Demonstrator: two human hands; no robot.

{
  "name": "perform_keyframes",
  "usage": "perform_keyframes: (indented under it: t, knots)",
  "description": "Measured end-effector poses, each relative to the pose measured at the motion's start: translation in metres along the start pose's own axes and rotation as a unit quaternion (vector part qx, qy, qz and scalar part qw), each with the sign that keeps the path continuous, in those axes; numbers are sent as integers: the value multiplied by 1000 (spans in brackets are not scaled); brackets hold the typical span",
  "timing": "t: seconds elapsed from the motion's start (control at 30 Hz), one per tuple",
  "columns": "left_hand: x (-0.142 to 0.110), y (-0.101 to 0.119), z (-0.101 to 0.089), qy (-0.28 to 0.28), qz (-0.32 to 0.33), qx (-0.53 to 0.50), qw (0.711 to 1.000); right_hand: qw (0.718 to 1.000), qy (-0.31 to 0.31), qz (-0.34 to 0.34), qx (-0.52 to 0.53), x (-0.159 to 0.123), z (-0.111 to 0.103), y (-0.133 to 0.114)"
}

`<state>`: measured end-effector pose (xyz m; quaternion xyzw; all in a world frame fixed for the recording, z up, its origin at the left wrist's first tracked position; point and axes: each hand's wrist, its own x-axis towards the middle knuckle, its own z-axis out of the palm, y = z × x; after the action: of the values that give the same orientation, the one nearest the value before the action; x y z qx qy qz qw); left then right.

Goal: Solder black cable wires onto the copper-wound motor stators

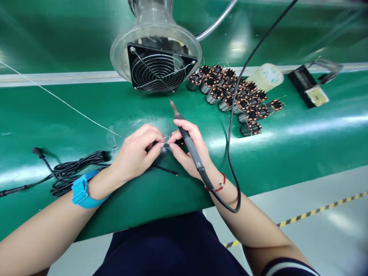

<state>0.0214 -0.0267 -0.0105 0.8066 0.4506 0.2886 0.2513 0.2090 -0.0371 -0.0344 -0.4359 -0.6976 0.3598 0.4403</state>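
My right hand [191, 147] has a soldering iron [188, 142] lodged in it, the tip pointing up and away. Its thumb and forefinger also pinch at fine wire ends, close to the other hand. My left hand [142, 147] is closed, thumb and fingertips pressed together at the same spot. A thin silvery solder wire [71, 107] runs in from the far left to this hand. Beneath the right fingers a small dark part with copper shows, mostly hidden. A black cable end [166, 170] with bare tips lies below the hands on the green bench [172, 199].
A fume extractor fan [159, 71] hangs ahead of my hands. Several wound motor stators [215, 95] stand to its right, beside a roll of clear tape [267, 76] and an iron stand with sponge [309, 86]. A coiled black cable [77, 168] lies left; the iron's cord [230, 134] loops at right.
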Motion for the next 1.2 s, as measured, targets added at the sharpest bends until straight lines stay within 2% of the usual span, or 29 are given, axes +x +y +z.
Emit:
perform_keyframes:
  t: [0.17,0.4,0.6,0.8,0.97,1.1,1.2]
  knots:
    - [2,-1,-1,1,-12,2,1000,992,-53,-62,-95,-5,-11,-2]
    - [2,-2,-3,4,-55,-21,998,985,-80,-95,-117,-3,-9,2]
    - [1,1,-2,0,-66,-40,997,987,6,-44,-157,2,1,-1]
    - [0,4,1,3,-64,-40,997,989,17,-43,-142,-1,-7,-8]
    - [-1,7,3,-4,-75,-33,997,993,60,-47,-91,-25,-22,-18]
    - [-1,10,5,3,-87,-19,996,984,133,-91,-68,-49,-20,-22]
    - [-1,11,7,7,-100,-13,995,983,144,-103,-54,-60,-17,-20]
